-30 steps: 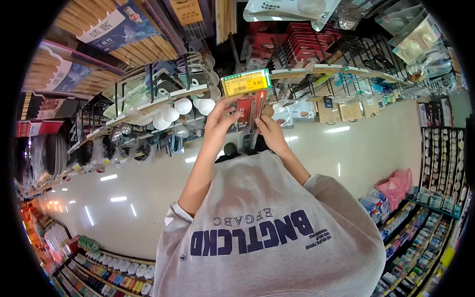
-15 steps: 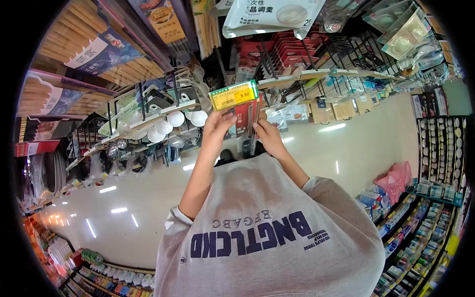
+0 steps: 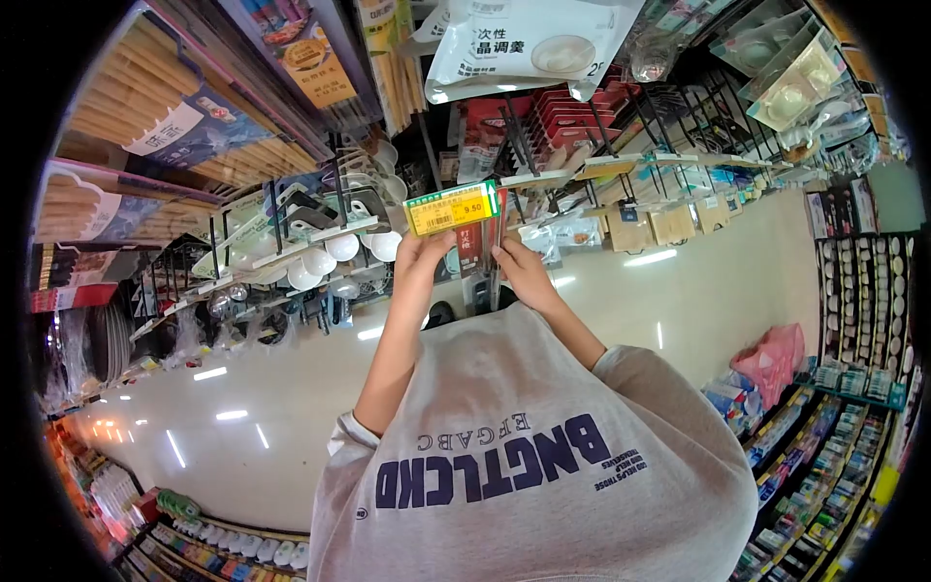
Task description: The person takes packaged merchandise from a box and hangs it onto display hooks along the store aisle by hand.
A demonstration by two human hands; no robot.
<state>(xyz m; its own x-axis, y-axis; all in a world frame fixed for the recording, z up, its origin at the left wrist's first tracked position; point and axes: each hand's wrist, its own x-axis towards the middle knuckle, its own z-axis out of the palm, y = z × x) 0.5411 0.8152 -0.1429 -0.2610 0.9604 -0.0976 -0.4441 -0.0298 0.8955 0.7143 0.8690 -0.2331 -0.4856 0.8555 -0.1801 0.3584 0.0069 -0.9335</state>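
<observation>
My left hand (image 3: 419,267) is raised in front of the rack, its fingertips closed at the lower edge of a yellow and green price tag (image 3: 451,209) marked 9.50. To its right, my right hand (image 3: 524,272) pinches the side of a slim clear package with a red card (image 3: 471,247), which hangs upright below the tag. The red card carries white Chinese characters. Part of the package's lower end is dark and sits just above my sweatshirt. Some fingertips of both hands are hidden behind the tag and package.
White ladles (image 3: 341,246) hang on hooks at the left, with bundled chopsticks (image 3: 145,87) above. A white spoon packet (image 3: 533,44) hangs overhead. Wooden boards (image 3: 630,229) line the right of the rack. Stocked shelves (image 3: 824,466) and a pink bag (image 3: 771,364) stand across the shiny floor.
The price tag has shifted slightly left and down and its tilt has changed a little. Both hands sit slightly lower, still at the tag and the package.
</observation>
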